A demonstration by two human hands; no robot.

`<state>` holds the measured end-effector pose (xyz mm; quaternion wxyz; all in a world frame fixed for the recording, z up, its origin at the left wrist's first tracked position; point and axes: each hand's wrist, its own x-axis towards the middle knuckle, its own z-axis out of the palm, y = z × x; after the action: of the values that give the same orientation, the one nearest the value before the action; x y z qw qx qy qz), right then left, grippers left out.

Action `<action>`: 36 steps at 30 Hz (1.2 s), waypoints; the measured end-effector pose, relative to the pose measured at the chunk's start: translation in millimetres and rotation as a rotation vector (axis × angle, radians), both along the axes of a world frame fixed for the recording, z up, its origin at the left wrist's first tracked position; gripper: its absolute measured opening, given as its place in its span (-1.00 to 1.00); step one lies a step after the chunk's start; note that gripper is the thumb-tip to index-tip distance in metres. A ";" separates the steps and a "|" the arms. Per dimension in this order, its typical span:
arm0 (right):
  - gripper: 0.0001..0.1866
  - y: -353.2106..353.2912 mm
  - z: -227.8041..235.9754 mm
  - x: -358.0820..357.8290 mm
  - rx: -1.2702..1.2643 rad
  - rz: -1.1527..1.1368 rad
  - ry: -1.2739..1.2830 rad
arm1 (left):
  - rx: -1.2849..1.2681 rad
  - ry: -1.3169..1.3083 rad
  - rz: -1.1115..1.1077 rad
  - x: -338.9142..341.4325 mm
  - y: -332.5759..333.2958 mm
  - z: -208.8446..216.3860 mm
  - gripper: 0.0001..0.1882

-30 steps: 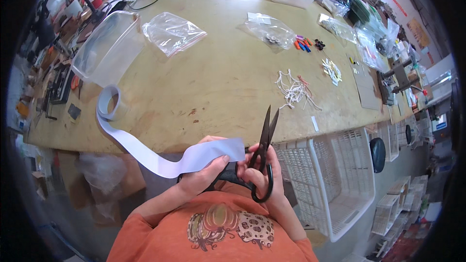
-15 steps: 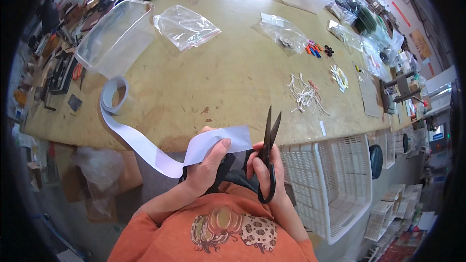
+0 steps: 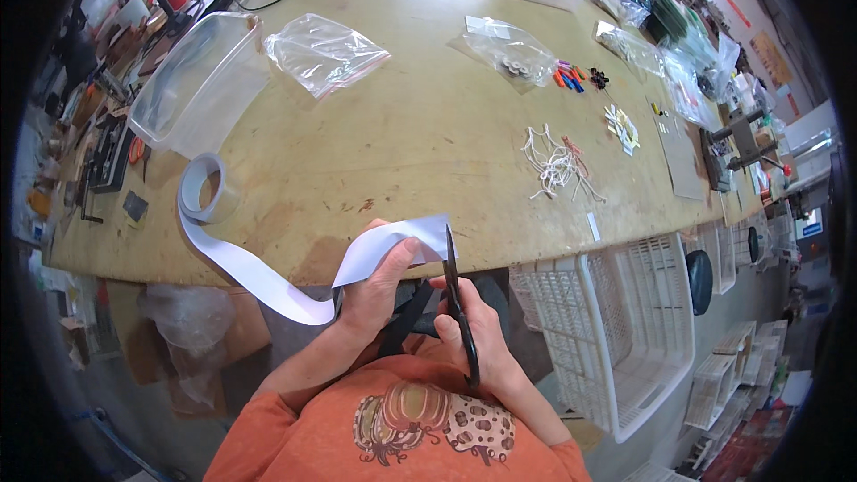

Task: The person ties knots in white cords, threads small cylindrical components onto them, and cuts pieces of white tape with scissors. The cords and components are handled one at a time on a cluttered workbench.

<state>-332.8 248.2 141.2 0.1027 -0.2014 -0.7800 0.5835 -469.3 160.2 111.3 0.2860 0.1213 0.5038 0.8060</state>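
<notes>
My left hand (image 3: 379,281) pinches a strip of white ribbon or tape (image 3: 259,278) near its free end, thumb on top. The strip sags from there over the table's edge and runs back to its roll (image 3: 211,189), which stands on the table at the left. In my right hand (image 3: 469,326) is a pair of black-handled scissors (image 3: 454,290). Their blades are at the strip's free end, by its right edge. Whether the blades have cut into it I cannot tell.
On the worktable (image 3: 375,156) are a clear plastic bin (image 3: 192,94), a clear bag (image 3: 326,54) and a heap of white cords (image 3: 555,161). Small coloured pieces (image 3: 569,76) lie farther right. White plastic crates (image 3: 616,330) stand below the table's right edge.
The scissors have moved left and their spread blades have come together at the end of the strip. My left hand still holds the strip, slightly higher.
</notes>
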 end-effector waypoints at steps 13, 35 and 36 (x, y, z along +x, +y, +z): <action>-0.48 1.4 2.4 -4.4 0.048 0.020 -0.012 | 0.003 -0.002 0.017 1.2 -1.6 0.8 -0.89; -0.58 -0.2 3.5 -8.1 0.014 -0.009 0.015 | -0.019 -0.034 0.041 0.9 0.5 -7.9 -0.86; -0.58 -0.2 3.6 -7.9 0.015 -0.012 0.012 | -0.017 -0.027 0.044 0.9 1.1 -7.2 -0.86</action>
<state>-340.8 248.1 144.8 0.1127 -0.2018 -0.7826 0.5781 -468.5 161.3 104.1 0.2762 0.0969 0.5092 0.8094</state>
